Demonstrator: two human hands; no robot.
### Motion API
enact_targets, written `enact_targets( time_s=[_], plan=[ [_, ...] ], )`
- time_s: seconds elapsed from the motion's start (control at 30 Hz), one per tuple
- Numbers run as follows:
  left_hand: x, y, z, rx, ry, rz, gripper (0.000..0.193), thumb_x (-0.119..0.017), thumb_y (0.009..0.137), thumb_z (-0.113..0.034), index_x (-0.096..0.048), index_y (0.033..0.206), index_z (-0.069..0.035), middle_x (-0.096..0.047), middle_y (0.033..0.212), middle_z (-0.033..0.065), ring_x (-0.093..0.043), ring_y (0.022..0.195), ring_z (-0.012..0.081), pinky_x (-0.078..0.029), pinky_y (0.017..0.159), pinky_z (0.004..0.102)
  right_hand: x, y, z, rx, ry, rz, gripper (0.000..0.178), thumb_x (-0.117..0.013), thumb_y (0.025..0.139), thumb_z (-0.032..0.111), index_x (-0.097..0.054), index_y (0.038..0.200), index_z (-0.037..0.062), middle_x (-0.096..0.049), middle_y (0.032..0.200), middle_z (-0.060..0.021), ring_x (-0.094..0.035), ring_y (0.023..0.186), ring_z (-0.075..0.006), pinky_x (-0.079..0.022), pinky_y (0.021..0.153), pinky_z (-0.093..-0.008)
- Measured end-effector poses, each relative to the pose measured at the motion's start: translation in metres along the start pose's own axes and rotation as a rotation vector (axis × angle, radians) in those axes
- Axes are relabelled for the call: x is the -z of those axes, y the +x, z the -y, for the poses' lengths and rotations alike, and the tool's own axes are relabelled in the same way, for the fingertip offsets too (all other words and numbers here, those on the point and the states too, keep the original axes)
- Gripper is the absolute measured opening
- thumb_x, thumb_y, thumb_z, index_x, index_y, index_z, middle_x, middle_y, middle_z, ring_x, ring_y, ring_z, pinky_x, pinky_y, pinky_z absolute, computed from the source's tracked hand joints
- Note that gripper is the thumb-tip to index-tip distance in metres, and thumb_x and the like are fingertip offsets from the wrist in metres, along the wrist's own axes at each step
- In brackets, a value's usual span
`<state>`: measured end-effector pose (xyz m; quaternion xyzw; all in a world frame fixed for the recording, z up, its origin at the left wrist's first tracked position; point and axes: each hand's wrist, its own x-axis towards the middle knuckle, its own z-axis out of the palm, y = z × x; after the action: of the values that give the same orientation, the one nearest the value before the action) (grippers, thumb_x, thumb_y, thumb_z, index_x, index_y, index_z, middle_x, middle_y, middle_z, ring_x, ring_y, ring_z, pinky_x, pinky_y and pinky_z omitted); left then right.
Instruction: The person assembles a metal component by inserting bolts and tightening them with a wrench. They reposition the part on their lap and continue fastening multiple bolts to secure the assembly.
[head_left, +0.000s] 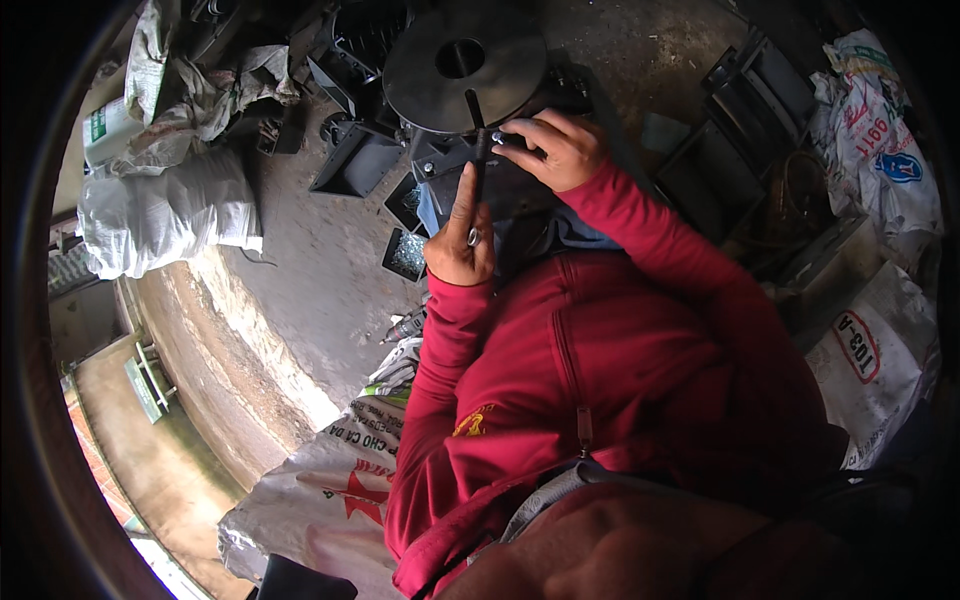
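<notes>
My left hand [462, 245] is closed around the lower end of a narrow dark bar [481, 165], its index finger stretched up alongside. A small shiny ring-shaped piece [473, 237] shows at its curled fingers; whether it is worn or held I cannot tell. Thumb and fingers of my right hand [560, 150] pinch a small shiny metal fastener [498, 137], likely a bolt, against the bar's side. Just beyond both hands lies a large round metal disc [420, 75] with a central hole and a slot at its near edge. A bolt head [429, 169] sits on the block below it.
Small black trays of metal fasteners [408, 252] stand left of my left hand. Beyond them are dark metal boxes [355, 158]. A power tool [408, 325] lies near my left elbow. White sacks [165, 215] lie at left, and more sacks [865, 350] at right beside dark metal parts [715, 165].
</notes>
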<state>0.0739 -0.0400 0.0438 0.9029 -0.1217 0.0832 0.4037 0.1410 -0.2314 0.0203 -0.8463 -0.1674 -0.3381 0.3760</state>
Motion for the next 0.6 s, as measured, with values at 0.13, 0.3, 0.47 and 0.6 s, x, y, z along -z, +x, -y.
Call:
enact_targets(
  time_s=[0.13,0.3,0.47,0.6],
  plan=[
    [-0.002,0.007,-0.001,-0.153,-0.064,-0.119,0.062,-0.059,0.085,0.002,-0.051,0.143,-0.018,-0.048,0.054,0.0087,-0.048,0.044,0.0144,-0.041,0.048,0.0255,0.003,-0.002,-0.002,-0.016,0.020,0.025,0.023,-0.082,0.074,0.028,-0.071,0.091,0.0153,-0.058,0.072,0.0021,-0.063,0.060,-0.0148,-0.051,0.054,-0.0289],
    [0.003,0.011,-0.008,-0.169,-0.058,-0.142,0.061,-0.059,0.086,0.000,-0.051,0.144,-0.020,-0.051,0.055,0.0096,-0.049,0.043,0.0187,-0.042,0.047,0.0282,0.028,-0.004,-0.006,0.070,-0.089,-0.113,0.036,-0.088,0.066,0.029,-0.070,0.095,0.0170,-0.063,0.085,0.0030,-0.064,0.083,-0.0200,-0.053,0.073,-0.0349],
    [-0.011,0.008,0.010,-0.073,0.189,0.000,0.059,-0.062,0.088,-0.008,-0.050,0.143,-0.023,-0.055,0.055,0.0131,-0.054,0.043,0.0245,-0.041,0.045,0.0376,0.034,0.005,-0.044,-0.047,-0.097,-0.041,0.107,-0.093,0.054,0.042,-0.042,0.142,0.0091,-0.050,0.137,-0.0158,-0.047,0.128,-0.0370,-0.039,0.108,-0.0465],
    [-0.009,0.008,0.005,-0.103,0.137,-0.030,0.059,-0.062,0.088,-0.007,-0.050,0.144,-0.023,-0.056,0.056,0.0128,-0.055,0.043,0.0229,-0.043,0.045,0.0357,0.026,-0.004,-0.058,-0.074,0.045,0.076,0.113,-0.093,0.053,0.045,-0.037,0.145,0.0086,-0.049,0.138,-0.0174,-0.046,0.129,-0.0374,-0.039,0.108,-0.0451]
  ],
)
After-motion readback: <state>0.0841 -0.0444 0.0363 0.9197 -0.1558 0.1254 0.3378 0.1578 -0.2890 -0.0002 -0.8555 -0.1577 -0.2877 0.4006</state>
